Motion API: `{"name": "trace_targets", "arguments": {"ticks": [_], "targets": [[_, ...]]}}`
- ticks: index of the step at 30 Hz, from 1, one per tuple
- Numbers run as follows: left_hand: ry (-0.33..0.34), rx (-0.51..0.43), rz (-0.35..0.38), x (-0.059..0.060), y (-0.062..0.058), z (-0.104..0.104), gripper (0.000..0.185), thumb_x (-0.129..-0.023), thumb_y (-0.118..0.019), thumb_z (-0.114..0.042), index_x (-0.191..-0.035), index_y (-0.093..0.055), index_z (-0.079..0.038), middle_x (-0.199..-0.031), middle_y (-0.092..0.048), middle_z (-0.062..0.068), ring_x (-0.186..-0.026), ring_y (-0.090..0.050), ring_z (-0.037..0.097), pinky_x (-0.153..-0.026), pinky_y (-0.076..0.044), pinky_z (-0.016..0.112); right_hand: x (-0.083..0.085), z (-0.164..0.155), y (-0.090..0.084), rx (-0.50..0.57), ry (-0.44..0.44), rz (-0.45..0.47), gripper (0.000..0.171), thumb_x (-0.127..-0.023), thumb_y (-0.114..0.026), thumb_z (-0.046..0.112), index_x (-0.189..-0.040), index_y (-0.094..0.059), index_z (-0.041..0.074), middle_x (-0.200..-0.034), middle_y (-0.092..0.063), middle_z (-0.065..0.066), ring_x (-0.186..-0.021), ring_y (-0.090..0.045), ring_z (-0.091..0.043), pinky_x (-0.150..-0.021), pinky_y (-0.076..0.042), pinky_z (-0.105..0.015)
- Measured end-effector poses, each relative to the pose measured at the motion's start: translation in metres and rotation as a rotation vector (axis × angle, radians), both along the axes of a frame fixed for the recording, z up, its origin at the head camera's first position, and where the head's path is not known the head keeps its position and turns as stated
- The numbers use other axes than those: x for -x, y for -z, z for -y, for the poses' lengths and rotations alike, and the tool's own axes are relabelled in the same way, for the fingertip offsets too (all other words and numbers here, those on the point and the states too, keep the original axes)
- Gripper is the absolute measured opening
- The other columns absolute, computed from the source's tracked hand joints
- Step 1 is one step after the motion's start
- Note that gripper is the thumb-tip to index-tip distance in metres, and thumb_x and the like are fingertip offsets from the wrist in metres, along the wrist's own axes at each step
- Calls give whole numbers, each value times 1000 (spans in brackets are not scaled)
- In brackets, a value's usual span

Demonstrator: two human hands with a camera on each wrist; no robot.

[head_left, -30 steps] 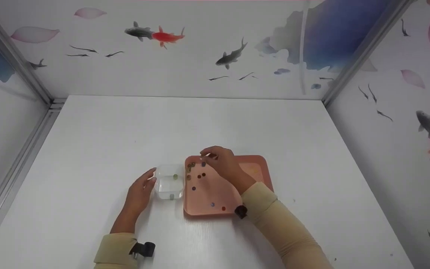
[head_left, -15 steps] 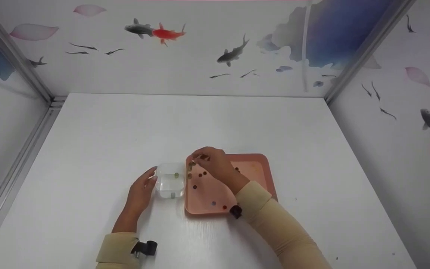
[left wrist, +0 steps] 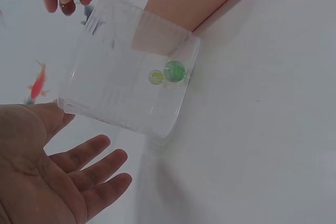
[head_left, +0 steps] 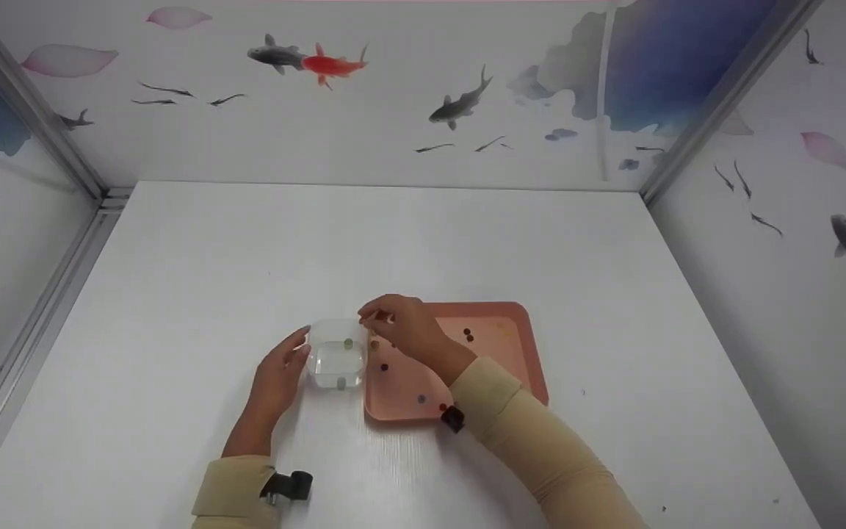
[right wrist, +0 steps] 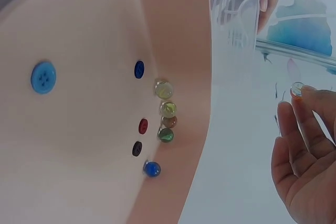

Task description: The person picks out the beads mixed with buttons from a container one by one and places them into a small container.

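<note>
My right hand (head_left: pixel 405 330) pinches a clear and orange marble (right wrist: pixel 297 91) between thumb and fingertips, above the seam between the tray and the box. The clear plastic box (left wrist: pixel 113 61) stands at the left side of the pink tray (head_left: pixel 533 360). Inside it lie a green marble (left wrist: pixel 174 71) and a smaller yellowish marble (left wrist: pixel 156 77). On the box's left side rests my left hand (head_left: pixel 276 378), one digit touching the rim and the other fingers loosely extended.
Against the tray's left wall, several marbles (right wrist: pixel 168 109) sit in a row, with a blue marble (right wrist: pixel 152 169) near them. Buttons lie on the tray floor, among them a light blue button (right wrist: pixel 43 77) and a red button (right wrist: pixel 143 126). Printed walls enclose the white table (head_left: pixel 247 242).
My right hand has moved left with the marble, from over the tray to the box's far right corner. The left hand has stayed at the box.
</note>
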State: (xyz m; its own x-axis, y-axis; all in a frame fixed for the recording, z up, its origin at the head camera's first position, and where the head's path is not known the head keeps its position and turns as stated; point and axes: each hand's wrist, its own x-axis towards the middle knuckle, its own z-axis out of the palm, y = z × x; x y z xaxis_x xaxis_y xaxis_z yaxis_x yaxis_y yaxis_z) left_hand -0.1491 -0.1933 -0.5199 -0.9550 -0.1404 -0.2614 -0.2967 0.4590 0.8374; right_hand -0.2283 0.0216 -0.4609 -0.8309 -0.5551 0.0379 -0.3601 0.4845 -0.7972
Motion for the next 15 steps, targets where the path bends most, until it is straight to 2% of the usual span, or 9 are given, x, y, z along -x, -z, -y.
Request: {"name": "trace_targets", "arguments": {"ticks": [4,10,15], "targets": [[-8,-8,6,0,0,0,45,-106,-39,-27,-150,-36,-17,-150,-39,15,-135,-40,38,-108,-35,55,-2,6,-1,-31,-4,3,19,-93,-65,11,-111,-71,9,-104,-69,-1,-91,-62,-12,-78,-53,-22],[-26,-16,25,0,1,-1,46,-105,-39,-29,-150,-36,-19,-151,-39,14,-136,-39,37,-109,-34,55,-3,13,0,-57,-27,40,20,-93,-65,12,-112,-71,9,-104,-68,-1,-85,-66,-14,-68,-55,-20],[-34,-23,19,0,2,-2,46,-105,-39,-30,-149,-37,-19,-151,-39,14,-135,-40,37,-109,-34,55,-5,15,1,-52,-64,15,20,-93,-65,12,-112,-71,7,-107,-68,-2,-89,-65,-13,-69,-54,-19]]}}
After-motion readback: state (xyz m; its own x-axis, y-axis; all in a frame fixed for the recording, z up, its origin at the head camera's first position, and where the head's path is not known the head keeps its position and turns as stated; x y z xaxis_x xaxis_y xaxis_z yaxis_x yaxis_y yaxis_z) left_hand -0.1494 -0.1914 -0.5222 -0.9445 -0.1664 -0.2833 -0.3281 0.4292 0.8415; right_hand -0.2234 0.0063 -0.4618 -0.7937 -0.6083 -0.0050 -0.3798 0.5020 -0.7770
